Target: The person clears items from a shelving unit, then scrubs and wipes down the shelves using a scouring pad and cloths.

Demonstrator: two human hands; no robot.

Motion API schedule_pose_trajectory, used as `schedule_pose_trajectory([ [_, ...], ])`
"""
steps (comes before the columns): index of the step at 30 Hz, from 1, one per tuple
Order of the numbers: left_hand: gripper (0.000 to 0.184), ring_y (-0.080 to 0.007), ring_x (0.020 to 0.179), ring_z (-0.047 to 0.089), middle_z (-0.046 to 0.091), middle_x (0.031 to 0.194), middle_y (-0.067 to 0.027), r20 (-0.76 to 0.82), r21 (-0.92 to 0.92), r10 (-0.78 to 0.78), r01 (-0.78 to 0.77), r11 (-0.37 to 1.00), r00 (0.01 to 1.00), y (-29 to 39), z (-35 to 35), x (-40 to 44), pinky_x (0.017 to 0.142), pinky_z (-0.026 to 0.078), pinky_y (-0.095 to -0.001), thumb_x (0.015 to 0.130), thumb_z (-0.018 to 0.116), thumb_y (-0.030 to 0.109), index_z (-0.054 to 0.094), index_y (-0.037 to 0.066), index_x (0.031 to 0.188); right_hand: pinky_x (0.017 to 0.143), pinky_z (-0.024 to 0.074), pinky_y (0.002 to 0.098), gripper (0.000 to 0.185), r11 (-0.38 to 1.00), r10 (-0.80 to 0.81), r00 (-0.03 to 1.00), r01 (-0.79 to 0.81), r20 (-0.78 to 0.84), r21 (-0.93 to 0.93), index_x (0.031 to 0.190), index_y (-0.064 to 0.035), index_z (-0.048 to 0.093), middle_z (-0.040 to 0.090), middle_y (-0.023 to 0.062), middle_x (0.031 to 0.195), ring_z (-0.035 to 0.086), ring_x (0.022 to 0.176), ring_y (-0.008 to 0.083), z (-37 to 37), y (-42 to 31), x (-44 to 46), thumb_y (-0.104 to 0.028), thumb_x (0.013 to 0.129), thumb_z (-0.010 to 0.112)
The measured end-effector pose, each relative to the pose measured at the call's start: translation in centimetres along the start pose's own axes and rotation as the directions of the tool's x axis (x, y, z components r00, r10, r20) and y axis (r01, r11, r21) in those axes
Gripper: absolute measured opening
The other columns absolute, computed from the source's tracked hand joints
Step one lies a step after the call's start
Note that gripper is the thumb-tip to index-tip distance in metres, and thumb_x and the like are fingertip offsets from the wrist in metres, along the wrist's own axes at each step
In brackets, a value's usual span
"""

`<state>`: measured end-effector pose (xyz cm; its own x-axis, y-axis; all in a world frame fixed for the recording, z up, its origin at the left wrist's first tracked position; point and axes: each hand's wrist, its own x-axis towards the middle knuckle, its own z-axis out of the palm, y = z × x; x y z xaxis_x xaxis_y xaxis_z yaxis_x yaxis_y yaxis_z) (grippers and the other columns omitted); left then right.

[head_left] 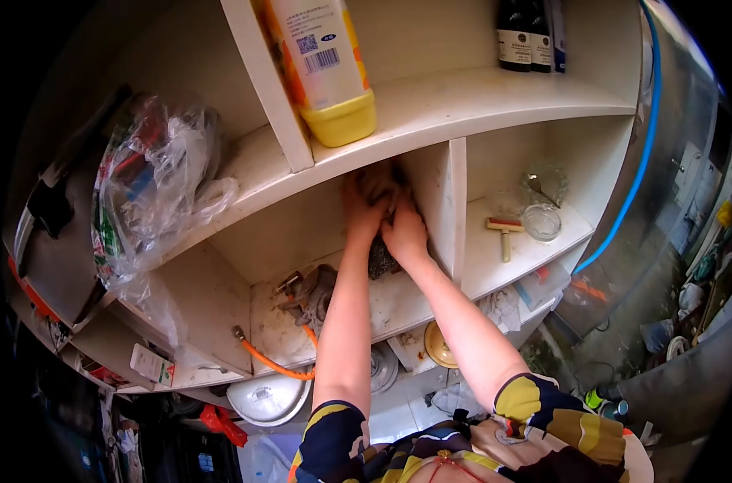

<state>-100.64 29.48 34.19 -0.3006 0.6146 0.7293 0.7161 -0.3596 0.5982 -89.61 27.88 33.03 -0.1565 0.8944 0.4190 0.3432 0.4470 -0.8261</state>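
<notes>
A white shelf unit [430, 101] is seen from above, divided into compartments by upright panels. Transparent plastic bags [173, 161] are heaped at its left side, and a blue hose [646, 153] is routed along its right edge. On the upper shelf, a large white bottle with a yellow base [329, 72] is located beside an upright panel; two dark bottles with white labels [515, 44] are positioned farther right. The left hand [364, 211] and right hand [404, 231] are inserted side by side into the middle lower compartment, near its right panel. The fingers of both are bent and partly hidden; the degree of opening and any grip cannot be determined. A brownish item [378, 179], partly covered, is located at the fingers, toward the rear of that compartment. A dark speckled item [382, 259] is seen between the forearms. To the left, a grey fitting [316, 291] is placed near an orange hose [277, 369]. In the right compartment, a T-shaped tool [506, 233] is laid beside a clear glass dish [541, 223].
</notes>
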Motion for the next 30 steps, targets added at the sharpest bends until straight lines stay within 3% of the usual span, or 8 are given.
schedule_pose_trajectory([
  [3, 0.073, -0.0290, 0.116, 0.048, 0.047, 0.127, -0.0188, 0.033, -0.377, 0.021, -0.007, 0.926, 0.999, -1.5, 0.2, -1.3, 0.097, 0.040, -0.0347, 0.065, 0.069, 0.011, 0.039, -0.002, 0.130, 0.088, 0.0453, 0.0467, 0.071, 0.999, -0.030, 0.999, 0.029, -0.022, -0.036, 0.137, -0.0029, 0.028, 0.043, 0.0264, 0.129, 0.051, 0.107, 0.0414, 0.4, 0.7, -0.9, -0.012, 0.073, 0.059],
  [13, 0.067, -0.0271, 0.112, 0.053, 0.052, 0.127, -0.0176, 0.047, -0.417, -0.295, 0.287, 0.862, 0.954, -7.3, 1.3, -7.7, 0.094, 0.042, -0.0340, 0.069, 0.069, 0.012, 0.044, -0.001, 0.129, 0.089, 0.0464, 0.0445, 0.045, 0.912, -0.042, 0.964, 0.145, 0.264, -0.383, 0.104, 0.0030, 0.062, 0.064, 0.0236, 0.092, 0.059, 0.096, 0.0414, -4.5, -4.4, -2.2, -0.028, 0.072, 0.069],
  [15, 0.068, -0.0250, 0.115, 0.050, 0.050, 0.127, -0.0142, 0.425, -0.808, -0.637, 0.586, 0.052, 0.643, -8.8, 1.6, -6.8, 0.095, 0.041, -0.0339, 0.074, 0.071, 0.017, 0.040, -0.001, 0.132, 0.088, 0.0470, 0.0445, 0.051, 0.906, -0.028, 0.972, 0.124, 0.235, -0.405, 0.110, 0.0036, 0.057, 0.063, 0.0247, 0.096, 0.058, 0.096, 0.0418, -4.1, -5.3, 0.0, -0.028, 0.073, 0.069],
  [16, 0.068, -0.0250, 0.115, 0.050, 0.050, 0.127, -0.0142, 0.423, -0.808, -0.639, 0.586, 0.054, 0.642, -7.8, 1.3, -7.2, 0.095, 0.041, -0.0339, 0.074, 0.071, 0.017, 0.040, -0.001, 0.132, 0.087, 0.0476, 0.0445, 0.057, 0.903, -0.013, 0.980, 0.096, 0.197, -0.419, 0.116, 0.0042, 0.053, 0.061, 0.0259, 0.100, 0.058, 0.096, 0.0422, -3.5, -5.5, 1.0, -0.029, 0.073, 0.069],
  [18, 0.068, -0.0284, 0.107, 0.057, 0.061, 0.109, -0.0213, 0.014, -0.101, -0.314, 0.314, 0.944, 0.949, -5.3, 1.5, -8.2, 0.091, 0.044, -0.0360, 0.063, 0.075, 0.021, 0.048, -0.001, 0.122, 0.086, 0.0481, 0.0443, 0.061, 0.907, -0.213, 0.976, 0.181, -0.042, -0.381, 0.122, 0.0042, 0.048, 0.060, 0.0265, 0.104, 0.058, 0.097, 0.0426, -0.6, -3.7, 2.7, -0.029, 0.074, 0.068],
  [20, 0.067, -0.0342, 0.107, 0.055, 0.058, 0.110, -0.0236, 0.012, -0.228, -0.277, 0.272, 0.935, 0.961, -4.7, 1.1, -8.7, 0.090, 0.044, -0.0391, 0.063, 0.075, 0.020, 0.047, -0.002, 0.120, 0.085, 0.0486, 0.0441, 0.066, 0.889, -0.392, 0.872, 0.276, -0.294, -0.366, 0.127, 0.0041, 0.042, 0.059, 0.0271, 0.107, 0.057, 0.097, 0.0430, 1.6, -1.9, 5.2, -0.029, 0.075, 0.067],
  [27, 0.068, -0.0327, 0.101, 0.057, 0.057, 0.114, -0.0213, 0.033, -0.087, -0.372, 0.374, 0.923, 0.928, -6.5, 0.5, -9.9, 0.090, 0.045, -0.0380, 0.059, 0.075, 0.013, 0.047, -0.006, 0.119, 0.079, 0.0497, 0.0404, 0.046, 0.930, -0.337, 0.933, 0.309, -0.123, -0.200, 0.106, -0.0070, 0.058, 0.063, 0.0163, 0.104, 0.061, 0.094, 0.0317, 1.7, -3.3, 5.6, -0.036, 0.071, 0.067],
  [30, 0.053, -0.0175, 0.097, 0.055, 0.056, 0.111, -0.0094, -0.023, -0.684, -0.450, 0.314, 0.658, 0.893, -9.5, 1.7, -10.8, 0.084, 0.047, -0.0335, 0.071, 0.073, 0.008, 0.050, 0.002, 0.118, 0.067, 0.0509, 0.0443, 0.029, 0.852, -0.263, 0.957, 0.289, 0.121, -0.437, 0.082, -0.0133, 0.067, 0.066, 0.0111, 0.092, 0.064, 0.078, 0.0313, 2.1, -4.1, 0.4, -0.040, 0.069, 0.068],
])
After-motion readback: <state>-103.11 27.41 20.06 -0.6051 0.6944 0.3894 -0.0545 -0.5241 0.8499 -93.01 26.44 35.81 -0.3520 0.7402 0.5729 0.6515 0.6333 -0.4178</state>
